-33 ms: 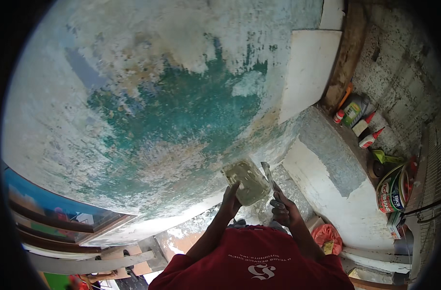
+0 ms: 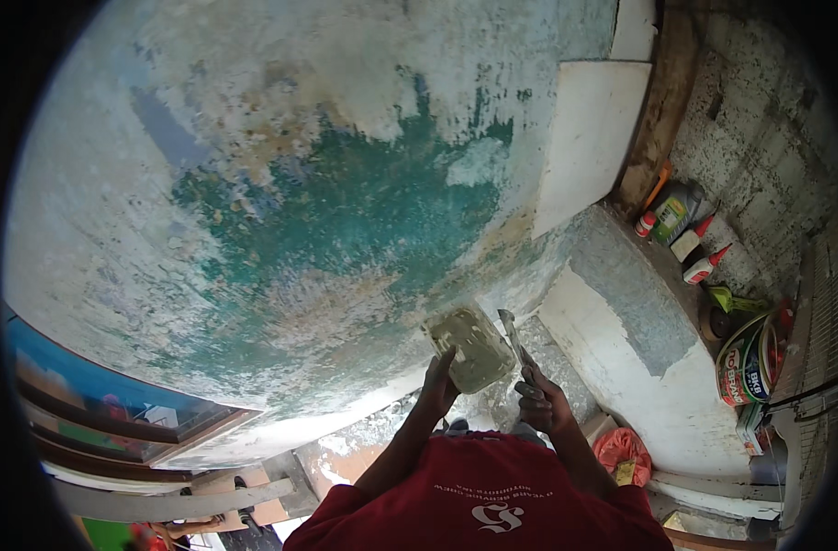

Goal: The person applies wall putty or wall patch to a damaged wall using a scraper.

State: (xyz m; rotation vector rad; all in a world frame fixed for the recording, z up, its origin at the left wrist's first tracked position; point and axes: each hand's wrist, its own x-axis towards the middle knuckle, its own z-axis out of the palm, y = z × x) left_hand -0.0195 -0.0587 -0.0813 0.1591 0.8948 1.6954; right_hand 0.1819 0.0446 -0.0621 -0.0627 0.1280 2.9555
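My left hand [image 2: 438, 378] is closed on the near left edge of a rectangular container [image 2: 472, 353] coated with greyish-green paste, its thumb over the rim. To the right of it, my right hand [image 2: 540, 400] grips a putty knife [image 2: 509, 332] by the handle. The knife's blade points up and away from me, beside the container's right edge; whether they touch I cannot tell. In front of both hands rises a wall [image 2: 364, 202] with patchy paint, pale at the edges and worn green in the middle.
On the right, a ledge holds a grey bottle [image 2: 676, 213], a glue bottle with a red tip [image 2: 705, 264] and a round paint can [image 2: 748, 369]. A red plastic bag [image 2: 621, 452] lies near my right elbow. A wood-framed window [image 2: 125, 413] is at lower left.
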